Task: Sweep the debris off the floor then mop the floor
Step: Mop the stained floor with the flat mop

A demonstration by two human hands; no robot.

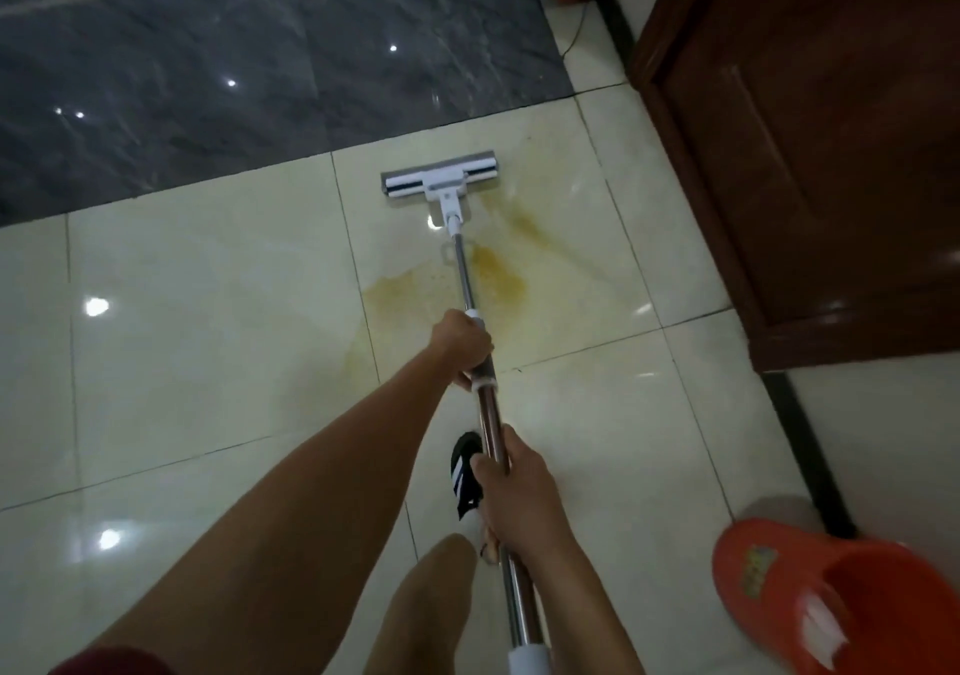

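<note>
Mopping stage: left hand (pixel 464 344) and right hand (pixel 511 487) both wrap tight around the mop handle (pixel 470 290). Mop head (pixel 439 181) sits flat on the floor (pixel 208 362), just past the yellow stain (pixel 493 274). Best pull straight back through it, keeping the head flat with even pressure.

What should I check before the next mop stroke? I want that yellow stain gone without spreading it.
1. Both hands grip the handle: left hand higher, right hand lower. Ok.
2. Mop head flat on the tile. Ok.
3. Head on the stain: it sits beyond it. Not ok.
4. Pull path clear: shoe under the handle. Not ok.
5. Orange dustpan clear of the stroke. Ok.
6. Pad wetness. Cannot tell.
</note>
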